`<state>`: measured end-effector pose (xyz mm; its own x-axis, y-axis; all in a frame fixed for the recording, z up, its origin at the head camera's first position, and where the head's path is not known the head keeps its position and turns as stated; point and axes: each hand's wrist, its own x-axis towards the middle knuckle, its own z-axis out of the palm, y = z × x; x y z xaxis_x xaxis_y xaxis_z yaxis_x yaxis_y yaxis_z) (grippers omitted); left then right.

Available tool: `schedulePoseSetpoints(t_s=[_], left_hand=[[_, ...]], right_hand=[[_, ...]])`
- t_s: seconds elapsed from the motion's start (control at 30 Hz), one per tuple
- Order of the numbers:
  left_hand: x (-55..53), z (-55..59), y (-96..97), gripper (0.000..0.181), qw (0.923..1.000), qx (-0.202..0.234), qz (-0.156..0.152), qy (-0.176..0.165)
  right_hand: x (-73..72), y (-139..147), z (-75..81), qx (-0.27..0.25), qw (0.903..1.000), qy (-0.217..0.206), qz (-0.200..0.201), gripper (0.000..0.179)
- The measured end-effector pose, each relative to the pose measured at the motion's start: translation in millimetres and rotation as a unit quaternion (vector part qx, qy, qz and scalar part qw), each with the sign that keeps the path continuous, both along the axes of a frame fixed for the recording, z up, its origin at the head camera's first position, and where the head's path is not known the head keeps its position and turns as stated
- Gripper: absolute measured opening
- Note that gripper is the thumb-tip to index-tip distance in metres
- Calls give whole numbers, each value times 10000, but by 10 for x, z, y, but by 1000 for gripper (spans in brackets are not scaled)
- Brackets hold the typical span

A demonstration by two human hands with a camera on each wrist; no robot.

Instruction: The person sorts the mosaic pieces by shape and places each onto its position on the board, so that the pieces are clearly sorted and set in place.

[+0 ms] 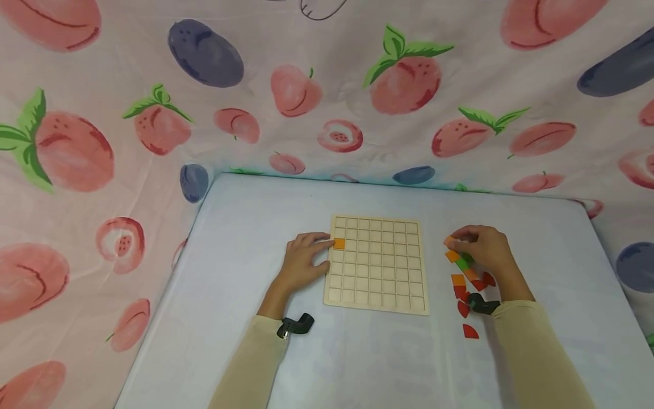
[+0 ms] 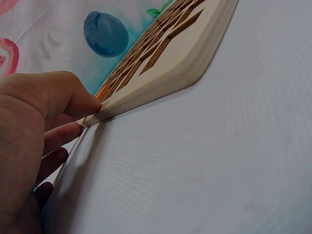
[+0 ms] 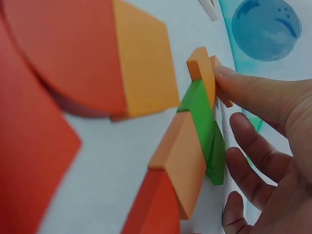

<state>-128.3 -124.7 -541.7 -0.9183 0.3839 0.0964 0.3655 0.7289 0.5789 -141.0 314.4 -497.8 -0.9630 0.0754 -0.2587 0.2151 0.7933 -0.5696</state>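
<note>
A square wooden grid board (image 1: 378, 264) lies flat on the table, with one orange square tile (image 1: 339, 243) in a cell of its left column. My left hand (image 1: 304, 260) rests at the board's left edge, fingers extended, one fingertip right beside that tile. In the left wrist view the thumb (image 2: 83, 102) touches the wooden side of the board. Right of the board, my right hand (image 1: 482, 245) pinches a small orange tile (image 1: 449, 241) between thumb and fingers. Just below it, more orange tiles (image 3: 187, 161) and green tiles (image 3: 197, 114) lie close together.
Red quarter-round pieces (image 1: 470, 332) and an orange square (image 1: 458, 280) lie near my right wrist, beside the board. A black wrist camera (image 1: 295, 325) sits on each arm. Fruit-printed cloth (image 1: 306, 130) hangs behind the white table (image 1: 255, 216).
</note>
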Motion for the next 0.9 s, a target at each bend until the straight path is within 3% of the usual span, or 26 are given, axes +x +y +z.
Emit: schedulePoseSetpoints(t_s=[0.23,0.5,0.9], left_hand=[[-1,12,6,51,10000,-68,9,-62],[-6,8,9,50,10000,-71,1,-8],[-7,7,9,51,9999,-64,17,-85]], right_hand=[[14,-38,43,-138,9997,173,85,37],[18,-117,119,-432,9985,289,170,40],[-43,-436,54,-1332,9909,164,132,41]])
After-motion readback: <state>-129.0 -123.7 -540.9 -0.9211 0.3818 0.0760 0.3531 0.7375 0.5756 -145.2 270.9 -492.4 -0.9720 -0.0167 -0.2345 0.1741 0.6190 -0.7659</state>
